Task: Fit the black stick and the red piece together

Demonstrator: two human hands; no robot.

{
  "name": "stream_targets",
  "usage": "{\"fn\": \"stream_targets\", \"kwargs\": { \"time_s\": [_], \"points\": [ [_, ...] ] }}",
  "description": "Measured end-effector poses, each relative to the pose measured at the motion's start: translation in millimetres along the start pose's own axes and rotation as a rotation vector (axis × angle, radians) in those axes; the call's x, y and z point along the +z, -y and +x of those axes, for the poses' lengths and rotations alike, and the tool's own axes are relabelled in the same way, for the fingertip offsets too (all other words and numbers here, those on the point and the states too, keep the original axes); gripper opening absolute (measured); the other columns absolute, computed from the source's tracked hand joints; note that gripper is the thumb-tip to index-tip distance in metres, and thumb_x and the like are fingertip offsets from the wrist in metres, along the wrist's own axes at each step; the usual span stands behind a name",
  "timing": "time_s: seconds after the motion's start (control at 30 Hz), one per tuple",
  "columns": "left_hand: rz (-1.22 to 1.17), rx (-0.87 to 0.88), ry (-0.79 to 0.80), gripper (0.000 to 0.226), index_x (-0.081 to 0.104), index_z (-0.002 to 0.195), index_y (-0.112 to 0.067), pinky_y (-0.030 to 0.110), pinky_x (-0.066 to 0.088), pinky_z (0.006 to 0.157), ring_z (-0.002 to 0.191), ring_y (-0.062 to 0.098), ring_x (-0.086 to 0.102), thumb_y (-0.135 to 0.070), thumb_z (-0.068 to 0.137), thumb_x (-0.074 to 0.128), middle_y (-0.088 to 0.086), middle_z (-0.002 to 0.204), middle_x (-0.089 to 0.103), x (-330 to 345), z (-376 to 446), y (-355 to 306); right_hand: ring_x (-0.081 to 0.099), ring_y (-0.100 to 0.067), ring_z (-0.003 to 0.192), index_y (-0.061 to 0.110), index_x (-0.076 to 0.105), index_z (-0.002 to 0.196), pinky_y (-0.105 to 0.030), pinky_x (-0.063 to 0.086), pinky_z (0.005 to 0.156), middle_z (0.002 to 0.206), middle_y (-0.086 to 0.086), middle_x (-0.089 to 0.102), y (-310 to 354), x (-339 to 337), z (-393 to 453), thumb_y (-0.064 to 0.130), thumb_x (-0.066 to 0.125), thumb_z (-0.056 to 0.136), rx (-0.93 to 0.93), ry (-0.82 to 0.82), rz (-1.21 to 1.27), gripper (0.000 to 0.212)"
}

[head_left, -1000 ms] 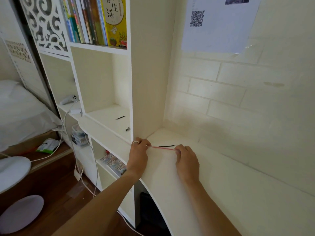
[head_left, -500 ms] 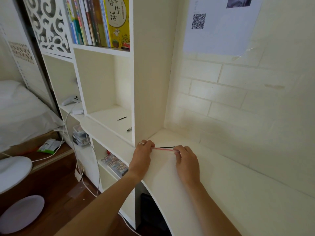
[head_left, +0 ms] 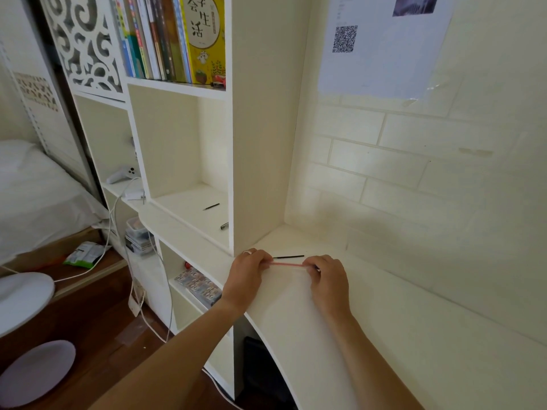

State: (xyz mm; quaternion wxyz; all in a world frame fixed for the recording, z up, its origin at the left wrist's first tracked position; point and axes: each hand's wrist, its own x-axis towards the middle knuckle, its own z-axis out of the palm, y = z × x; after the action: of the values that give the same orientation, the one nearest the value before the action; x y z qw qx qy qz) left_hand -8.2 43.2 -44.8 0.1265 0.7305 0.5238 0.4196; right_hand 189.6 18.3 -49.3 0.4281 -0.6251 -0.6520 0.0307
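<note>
**Both hands hold a pink stick over the tabletop**

The left hand (head_left: 247,272) and right hand (head_left: 327,278) each pinch one end of a thin pink stick (head_left: 286,264), fingers curled round it. Held at both ends, it spans level between them just above the tabletop (head_left: 384,335). A black stick (head_left: 288,257) lies just behind it, near the shelf (head_left: 257,143) wall.

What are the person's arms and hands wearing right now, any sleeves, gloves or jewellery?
Both forearms are bare as far as the view reaches, with no sleeves or gloves. The left hand wears a pale, silver-looking ring on one finger. The right hand shows no ring, watch or band. No markings are visible on either arm.
</note>
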Motion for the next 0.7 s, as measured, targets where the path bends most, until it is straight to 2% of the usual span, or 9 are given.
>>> {"fn": "stream_targets", "kwargs": {
  "time_s": [0.2,0.3,0.4,0.53,0.7],
  "points": [
    [0.010,0.022,0.019,0.024,0.072,0.093,-0.018,0.027,0.046,0.076,0.084,0.015,0.057,0.001,0.086,0.059,-0.002,0.088,0.066,-1.1,-1.4,0.9,0.051,-0.021,0.083,0.018,0.074,0.094,-0.011,0.033,0.070,0.090,0.003,0.068,-0.5,-1.8,0.7,0.002,0.058,0.093,-0.018,0.033,0.004,0.023],
    [0.026,0.039,0.008,0.021,0.070,0.092,-0.018,0.030,0.046,0.075,0.084,0.016,0.057,-0.001,0.086,0.059,-0.004,0.087,0.066,-1.7,-2.0,-1.7,0.051,-0.020,0.084,0.019,0.074,0.095,-0.017,0.033,0.070,0.092,0.002,0.066,3.2,-1.5,-0.4,0.003,0.057,0.093,-0.012,0.021,0.006,0.023],
    [0.064,0.049,-0.017,0.015,0.069,0.094,-0.018,0.032,0.047,0.073,0.085,0.016,0.056,-0.007,0.089,0.060,-0.003,0.088,0.065,-0.6,-4.2,-6.8,0.055,-0.018,0.084,0.019,0.075,0.094,-0.023,0.042,0.073,0.096,0.001,0.056,7.2,0.5,-0.2,0.005,0.061,0.093,0.043,-0.040,0.028,0.020],
    [0.098,0.065,-0.088,0.011,0.069,0.091,-0.016,0.031,0.048,0.073,0.092,0.019,0.055,-0.007,0.087,0.063,0.000,0.089,0.064,-0.1,-3.6,-7.8,0.054,-0.012,0.079,0.011,0.074,0.095,-0.009,0.038,0.071,0.092,0.003,0.050,7.4,3.6,0.2,0.004,0.061,0.092,0.089,-0.013,0.056,0.015],
    [0.105,0.024,-0.079,0.011,0.071,0.091,-0.017,0.024,0.044,0.076,0.094,0.015,0.051,-0.009,0.085,0.065,-0.002,0.095,0.053,2.0,-1.8,-1.8,0.061,-0.021,0.084,0.010,0.075,0.093,-0.023,0.044,0.076,0.093,-0.003,0.059,5.4,6.9,3.5,-0.002,0.058,0.090,0.081,0.033,0.007,0.022]
  ]
}}
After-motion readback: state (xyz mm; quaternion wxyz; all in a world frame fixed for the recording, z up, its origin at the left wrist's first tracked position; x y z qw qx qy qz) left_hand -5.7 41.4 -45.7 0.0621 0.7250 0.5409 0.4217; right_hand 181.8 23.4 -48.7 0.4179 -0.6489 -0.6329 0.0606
